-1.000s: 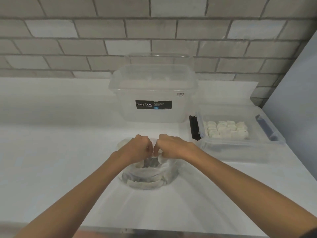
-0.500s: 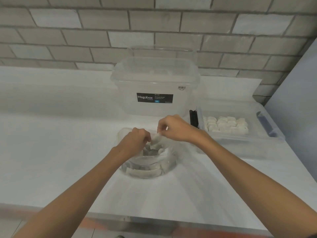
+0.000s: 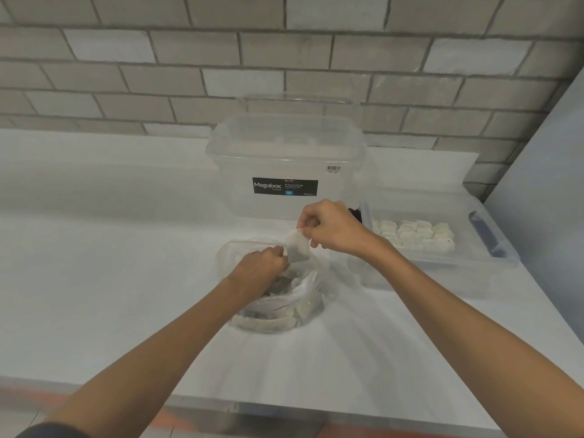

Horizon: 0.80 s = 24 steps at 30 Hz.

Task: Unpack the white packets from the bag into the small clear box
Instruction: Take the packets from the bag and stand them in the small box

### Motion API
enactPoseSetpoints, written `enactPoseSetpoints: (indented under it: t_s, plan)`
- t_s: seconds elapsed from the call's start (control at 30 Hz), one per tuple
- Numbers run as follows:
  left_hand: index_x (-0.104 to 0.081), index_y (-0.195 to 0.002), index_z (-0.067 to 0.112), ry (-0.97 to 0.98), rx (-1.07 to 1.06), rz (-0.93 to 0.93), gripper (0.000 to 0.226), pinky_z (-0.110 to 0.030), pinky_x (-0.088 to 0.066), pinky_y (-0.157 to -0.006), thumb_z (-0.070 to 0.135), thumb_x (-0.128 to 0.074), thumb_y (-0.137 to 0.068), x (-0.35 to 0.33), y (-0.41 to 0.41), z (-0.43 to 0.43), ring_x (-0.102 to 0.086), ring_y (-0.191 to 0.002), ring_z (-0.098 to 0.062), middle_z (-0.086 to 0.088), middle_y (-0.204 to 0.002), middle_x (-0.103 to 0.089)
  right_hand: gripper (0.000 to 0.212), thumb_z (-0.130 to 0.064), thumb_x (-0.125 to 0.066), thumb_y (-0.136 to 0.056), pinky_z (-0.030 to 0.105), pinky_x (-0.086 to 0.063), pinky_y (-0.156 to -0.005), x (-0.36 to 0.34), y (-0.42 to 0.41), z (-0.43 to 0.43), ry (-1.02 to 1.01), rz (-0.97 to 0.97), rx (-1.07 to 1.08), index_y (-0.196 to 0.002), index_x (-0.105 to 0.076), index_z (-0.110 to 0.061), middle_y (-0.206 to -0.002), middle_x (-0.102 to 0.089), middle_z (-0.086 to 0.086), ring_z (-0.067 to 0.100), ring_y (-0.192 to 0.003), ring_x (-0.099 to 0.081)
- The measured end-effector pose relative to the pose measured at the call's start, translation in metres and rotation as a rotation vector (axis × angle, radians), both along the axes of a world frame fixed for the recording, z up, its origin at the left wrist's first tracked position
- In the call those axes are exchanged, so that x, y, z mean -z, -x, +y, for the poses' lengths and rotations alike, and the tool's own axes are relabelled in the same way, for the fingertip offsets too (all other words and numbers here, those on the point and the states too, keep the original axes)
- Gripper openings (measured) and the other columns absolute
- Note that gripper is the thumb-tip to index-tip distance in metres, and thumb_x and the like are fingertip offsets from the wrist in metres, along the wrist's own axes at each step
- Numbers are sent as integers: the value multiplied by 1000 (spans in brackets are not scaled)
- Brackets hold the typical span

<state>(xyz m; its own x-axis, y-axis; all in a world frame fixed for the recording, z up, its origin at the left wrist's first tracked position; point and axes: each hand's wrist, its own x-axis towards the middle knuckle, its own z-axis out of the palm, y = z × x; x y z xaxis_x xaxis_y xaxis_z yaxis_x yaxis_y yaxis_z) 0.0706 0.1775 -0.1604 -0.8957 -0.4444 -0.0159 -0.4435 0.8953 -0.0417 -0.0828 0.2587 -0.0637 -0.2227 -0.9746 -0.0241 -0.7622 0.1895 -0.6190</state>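
Above the bag (image 3: 284, 298), right hand (image 3: 331, 229) pinches a packet (image 3: 297, 248) by its top edge; soft, light. Left hand (image 3: 259, 267) grips the bag's mouth; box (image 3: 493, 267) at three o'clock.

A: What sort of place is this?
B: A plain utility or storage workroom: painted brick wall (image 3: 284, 58), bare white counter (image 3: 94, 263), labelled clear storage tub (image 3: 284, 172) and small clear box (image 3: 442, 257) of sorted packets.
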Motion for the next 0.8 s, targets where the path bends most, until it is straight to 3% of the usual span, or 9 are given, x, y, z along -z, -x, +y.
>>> enactPoseSetpoints:
  t_s: [0.1, 0.23, 0.37, 0.5, 0.67, 0.8]
  plan:
    - [-60, -106, 11, -17, -4, 32, 22, -28, -42, -61, 5, -61, -85, -3, -1, -1, -60, -87, -23, -5, -105, -58, 17, -3, -54, -86, 16, -51, -50, -2, 3, 2, 15, -15, 24, -83, -67, -13, -74, -69, 5, 13, -62, -68]
    - [-63, -90, 11, -238, -97, 149, 9, -34, -51, -73, 9, -54, -89, -21, -5, -7, -60, -83, -20, -4, -94, -64, 17, -3, -52, -85, 25, -58, -58, -11, 8, 7, 34, -79, 48, -85, -67, -10, -76, -71, 7, 10, -63, -70]
    - [-63, -79, 23, -456, -179, 211, 12, -25, -52, -75, 12, -61, -85, -58, -17, -15, -59, -64, 1, 4, -78, -69, 17, -3, -51, -85, 24, -56, -56, -21, 13, 11, 45, -157, 69, -86, -67, -9, -76, -72, 8, 13, -67, -71]
    - [-67, -83, 19, -566, -225, 277, 4, -12, -46, -59, 15, -66, -85, -100, -23, -17, -64, -57, -1, 6, -66, -70, 18, -2, -52, -86, 20, -50, -52, -29, 21, 14, 65, -244, 76, -81, -66, -13, -68, -70, 4, 9, -60, -69]
    - [-70, -89, 13, -748, -291, 420, 6, -22, -46, -64, 17, -69, -84, -131, -15, -15, -64, -64, -7, -6, -77, -72, 18, -1, -55, -87, 22, -50, -55, -42, 34, 19, 95, -332, 99, -86, -68, -13, -65, -68, 3, 10, -61, -67]
    - [-68, -92, 10, -867, -289, 547, 7, -20, -47, -66, 15, -67, -87, -145, 3, -12, -62, -66, -7, 3, -72, -66, 20, 1, -56, -86, 23, -51, -56, -50, 49, 30, 144, -357, 141, -93, -69, -13, -64, -67, 3, 11, -62, -68]
